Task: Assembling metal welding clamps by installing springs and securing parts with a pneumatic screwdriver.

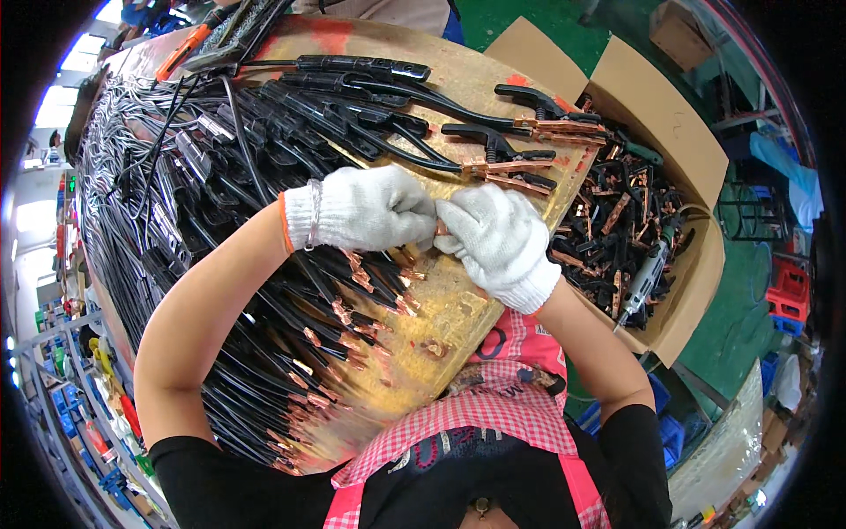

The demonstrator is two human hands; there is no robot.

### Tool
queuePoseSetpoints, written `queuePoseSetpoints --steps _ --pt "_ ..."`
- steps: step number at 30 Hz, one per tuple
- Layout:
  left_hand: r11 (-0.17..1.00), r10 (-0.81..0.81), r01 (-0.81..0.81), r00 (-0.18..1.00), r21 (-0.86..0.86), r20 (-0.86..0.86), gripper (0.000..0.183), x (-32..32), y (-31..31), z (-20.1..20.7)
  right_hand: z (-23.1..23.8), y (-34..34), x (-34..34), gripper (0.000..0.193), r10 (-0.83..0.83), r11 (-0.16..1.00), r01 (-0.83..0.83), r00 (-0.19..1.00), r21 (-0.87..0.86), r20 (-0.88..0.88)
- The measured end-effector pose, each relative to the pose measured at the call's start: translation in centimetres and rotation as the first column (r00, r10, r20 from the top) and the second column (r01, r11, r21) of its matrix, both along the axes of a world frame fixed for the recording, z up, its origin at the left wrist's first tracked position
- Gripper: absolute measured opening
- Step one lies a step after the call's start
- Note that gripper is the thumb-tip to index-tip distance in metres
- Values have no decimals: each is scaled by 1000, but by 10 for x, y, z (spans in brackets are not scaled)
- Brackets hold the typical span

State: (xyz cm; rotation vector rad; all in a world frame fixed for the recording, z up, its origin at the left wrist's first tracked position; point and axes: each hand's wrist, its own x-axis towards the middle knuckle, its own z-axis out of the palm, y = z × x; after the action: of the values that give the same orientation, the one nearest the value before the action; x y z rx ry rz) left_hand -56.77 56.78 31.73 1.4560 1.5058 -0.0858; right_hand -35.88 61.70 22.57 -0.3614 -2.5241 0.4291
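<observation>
Both of my hands wear white knit gloves and meet over the table's right part. My left hand (374, 208) is closed, fingers curled inward. My right hand (499, 236) pinches beside it, fingertips almost touching the left ones. Between them shows a small copper-coloured piece (441, 228); the gloves hide most of it. Just beyond my hands lie two welding electrode holders, a nearer one (502, 166) and a farther one (564, 129), with black levers, copper jaws and black cables. Black cables with bared copper ends (359, 275) spread under and beside my left forearm.
An open cardboard box (656, 115) stands at the right, full of copper and black clamp parts (608, 212). A grey power screwdriver (646, 280) lies on them. Bundled cables and black handles (291, 115) cover the worn table's (449, 326) left side. An orange-handled tool (183, 51) lies far left.
</observation>
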Motion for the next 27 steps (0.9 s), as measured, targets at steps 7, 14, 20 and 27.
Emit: queuePoseSetpoints --steps 7,14,20,27 --pt "998 62 -61 997 18 -54 26 4 -5 9 3 7 -1 33 52 999 -51 998 -15 35" --pt "955 -1 30 995 295 -98 26 -5 -23 8 1 8 0 39 63 998 -64 997 -6 -37" --pt "912 -33 78 993 403 -117 22 -4 -29 -4 0 8 -5 40 90 996 -90 995 -8 -37" --pt "931 -7 67 986 359 -165 21 -2 -30 -2 4 13 -10 32 122 990 -124 992 -70 -36"
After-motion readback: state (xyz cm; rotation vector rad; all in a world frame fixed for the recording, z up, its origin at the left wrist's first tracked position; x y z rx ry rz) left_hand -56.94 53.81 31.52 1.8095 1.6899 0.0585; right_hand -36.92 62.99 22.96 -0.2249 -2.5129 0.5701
